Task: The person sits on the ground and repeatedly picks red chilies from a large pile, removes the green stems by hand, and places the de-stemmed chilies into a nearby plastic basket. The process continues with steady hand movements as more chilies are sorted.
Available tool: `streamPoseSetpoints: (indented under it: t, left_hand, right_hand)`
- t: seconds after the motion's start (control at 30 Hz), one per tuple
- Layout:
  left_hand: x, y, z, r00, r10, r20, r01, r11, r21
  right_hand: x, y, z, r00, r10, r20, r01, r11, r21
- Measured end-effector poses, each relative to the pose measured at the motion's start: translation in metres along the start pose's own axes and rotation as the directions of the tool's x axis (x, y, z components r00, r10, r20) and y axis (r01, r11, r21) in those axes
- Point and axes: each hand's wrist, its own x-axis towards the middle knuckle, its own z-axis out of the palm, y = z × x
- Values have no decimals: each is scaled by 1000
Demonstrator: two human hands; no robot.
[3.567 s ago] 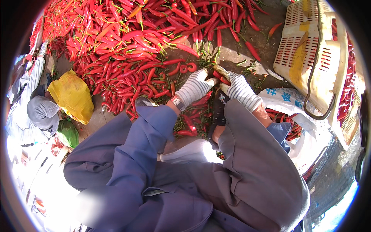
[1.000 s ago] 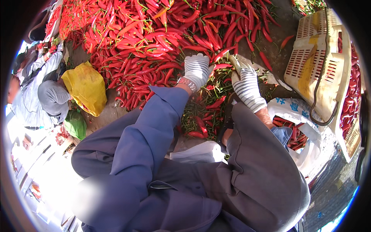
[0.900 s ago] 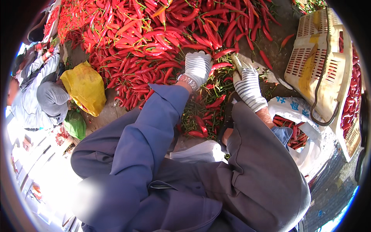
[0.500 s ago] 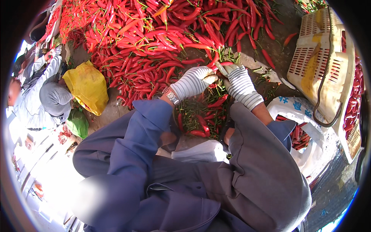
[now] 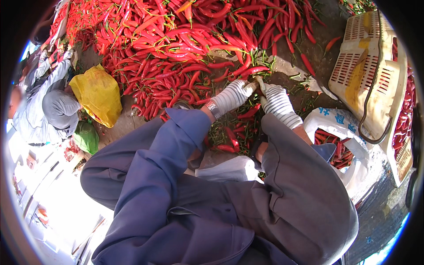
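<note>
My left hand (image 5: 233, 95) wears a white glove with grey stripes and a metal-banded wristwatch sits at its cuff. Its fingers are pinched together close to those of my right hand (image 5: 278, 102), which is gloved the same way and also closed. Whatever lies between the fingertips is too small and hidden to make out. Just beyond them a red chili pepper (image 5: 255, 70) lies at the near edge of a large heap of red chili peppers (image 5: 176, 48). Below my hands, between my feet, green stems and a few red peppers (image 5: 232, 137) litter the ground.
A cream plastic crate (image 5: 353, 57) with slotted sides stands at right, beside a white sack (image 5: 338, 121) holding red peppers. White plastic (image 5: 229, 170) lies between my legs. At left, another person in a grey hood (image 5: 62, 110) sits near a yellow bag (image 5: 98, 92) and a green bag (image 5: 86, 138).
My left hand has shifted right and slightly nearer to me. My right fingers have turned, and the pale sliver seen at them no longer shows clearly. Both hands stay close together.
</note>
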Motion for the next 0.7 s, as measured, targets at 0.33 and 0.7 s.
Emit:
streamPoseSetpoints:
  t: [0.33,0.7]
  left_hand:
    - [-11,12,15,985,5,-175,-33,988,-154]
    - [-12,41,-17,926,-375,-51,366,921,-131]
  right_hand:
    - [-7,26,44,972,234,-26,-149,696,703]
    - [-7,-7,-8,999,-13,47,8,995,99]
